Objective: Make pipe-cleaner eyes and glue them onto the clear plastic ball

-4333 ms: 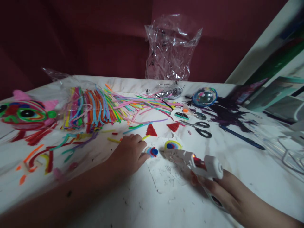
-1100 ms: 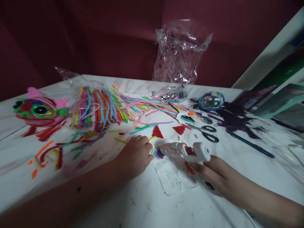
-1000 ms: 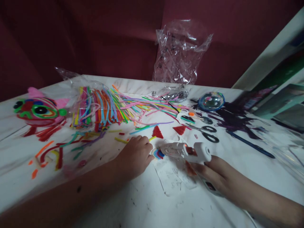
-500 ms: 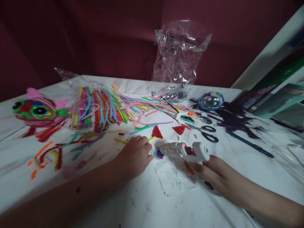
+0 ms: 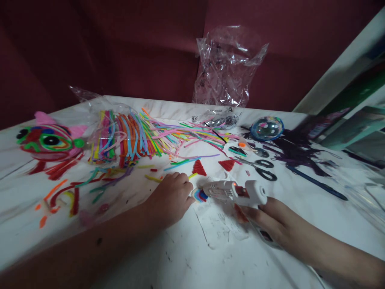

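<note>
My right hand (image 5: 272, 224) grips a white hot glue gun (image 5: 237, 192) by its handle, with the nozzle pointing left at a small coiled disc of coloured strips (image 5: 199, 195). My left hand (image 5: 171, 196) lies curled on the table, its fingertips pinching that disc and holding it down on a sheet of white paper (image 5: 219, 226). A yellow strip sticks out past the left hand's fingers. Two red ribbed triangles (image 5: 199, 167) lie just behind the disc.
A big pile of coloured strips (image 5: 132, 136) spills from a clear bag at the back left. A pink strip-made face (image 5: 49, 140) lies far left. Black scissors (image 5: 260, 167), a glittery ball (image 5: 267, 127), a blue pen (image 5: 315, 182) and an upright clear bag (image 5: 227, 66) stand behind.
Over four seconds the glue gun has swung left and down until its nozzle meets the coiled disc. In the last second both hands have hardly moved.
</note>
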Available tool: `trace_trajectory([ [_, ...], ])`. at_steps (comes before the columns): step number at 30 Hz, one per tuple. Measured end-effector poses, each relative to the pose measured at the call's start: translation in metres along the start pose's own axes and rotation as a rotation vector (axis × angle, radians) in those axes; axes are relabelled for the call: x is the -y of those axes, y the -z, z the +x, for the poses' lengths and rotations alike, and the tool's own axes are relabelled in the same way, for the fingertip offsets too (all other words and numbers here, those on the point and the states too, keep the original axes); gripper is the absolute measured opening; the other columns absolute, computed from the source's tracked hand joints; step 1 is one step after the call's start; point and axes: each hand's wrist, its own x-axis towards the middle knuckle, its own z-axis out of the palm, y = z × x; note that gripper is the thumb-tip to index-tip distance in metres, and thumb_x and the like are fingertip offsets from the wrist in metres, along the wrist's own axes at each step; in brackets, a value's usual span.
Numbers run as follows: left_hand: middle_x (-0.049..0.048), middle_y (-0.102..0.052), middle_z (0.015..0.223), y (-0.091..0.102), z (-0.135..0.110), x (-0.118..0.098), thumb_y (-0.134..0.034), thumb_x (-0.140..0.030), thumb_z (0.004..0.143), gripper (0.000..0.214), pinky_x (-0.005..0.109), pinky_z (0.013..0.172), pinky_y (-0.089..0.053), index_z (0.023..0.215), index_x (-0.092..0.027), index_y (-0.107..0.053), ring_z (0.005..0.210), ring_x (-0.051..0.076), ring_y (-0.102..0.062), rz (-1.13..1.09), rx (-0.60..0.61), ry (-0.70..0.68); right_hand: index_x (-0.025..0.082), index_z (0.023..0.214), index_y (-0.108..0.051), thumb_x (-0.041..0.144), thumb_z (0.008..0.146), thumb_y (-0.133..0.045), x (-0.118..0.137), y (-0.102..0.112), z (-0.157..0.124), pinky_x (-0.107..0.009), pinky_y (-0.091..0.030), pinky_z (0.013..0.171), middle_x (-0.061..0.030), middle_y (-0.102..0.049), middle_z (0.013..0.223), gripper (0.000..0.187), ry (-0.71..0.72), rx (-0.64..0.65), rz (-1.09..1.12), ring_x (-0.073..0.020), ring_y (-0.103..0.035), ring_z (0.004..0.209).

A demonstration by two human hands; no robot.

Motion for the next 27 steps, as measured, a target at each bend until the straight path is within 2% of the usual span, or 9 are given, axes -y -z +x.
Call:
trace_trajectory([
  [6,0.0095,-0.06,0.095,0.001,0.001,0.0,-0.053,-0.026,0.086,0.017,0.038,0.084,-0.042,0.089,-0.014,-0.063,0.094,0.024,-0.053,0.002,0.005,-0.008,0.017,0.067,-0.058,0.058,0.083,-0.037,-0.012,0.0,-0.004,-0.024,-0.039,0.046,-0.002,-0.05,0.059,0.049,0.004,-0.018,0.03,-0.015,-0.045,0.054],
  [12,0.0099,-0.06,0.094,-0.001,0.0,0.001,-0.053,-0.026,0.086,0.017,0.038,0.083,-0.042,0.09,-0.014,-0.064,0.094,0.025,-0.053,-0.006,0.001,-0.014,0.017,0.068,-0.058,0.054,0.084,-0.038,-0.004,0.001,-0.004,-0.024,-0.039,0.047,-0.0034,-0.053,0.063,0.045,0.035,0.002,0.058,-0.0163,-0.048,0.058],
  [19,0.0094,-0.06,0.093,-0.002,0.0,0.002,-0.053,-0.026,0.086,0.016,0.038,0.083,-0.042,0.089,-0.014,-0.063,0.093,0.024,-0.053,-0.025,-0.02,-0.018,0.018,0.065,-0.058,0.061,0.079,-0.039,-0.005,0.003,-0.005,-0.025,-0.038,0.044,-0.0015,-0.048,0.056,0.049,-0.03,-0.027,0.025,-0.0149,-0.042,0.051],
  [24,0.0094,-0.06,0.093,-0.002,0.001,0.003,-0.053,-0.026,0.086,0.015,0.038,0.083,-0.042,0.088,-0.014,-0.063,0.093,0.024,-0.053,-0.011,-0.027,-0.028,0.019,0.066,-0.06,0.054,0.083,-0.039,0.003,0.009,-0.007,-0.026,-0.042,0.051,-0.0022,-0.051,0.059,0.044,0.058,-0.035,0.063,-0.0162,-0.046,0.055],
  [27,0.0097,-0.06,0.093,-0.002,0.001,0.002,-0.054,-0.026,0.086,0.016,0.038,0.083,-0.042,0.088,-0.014,-0.063,0.093,0.024,-0.053,-0.011,-0.026,-0.033,0.021,0.069,-0.063,0.049,0.084,-0.042,0.005,0.013,-0.008,-0.025,-0.04,0.05,-0.0001,-0.048,0.056,0.039,0.072,-0.037,0.059,-0.0146,-0.043,0.051],
])
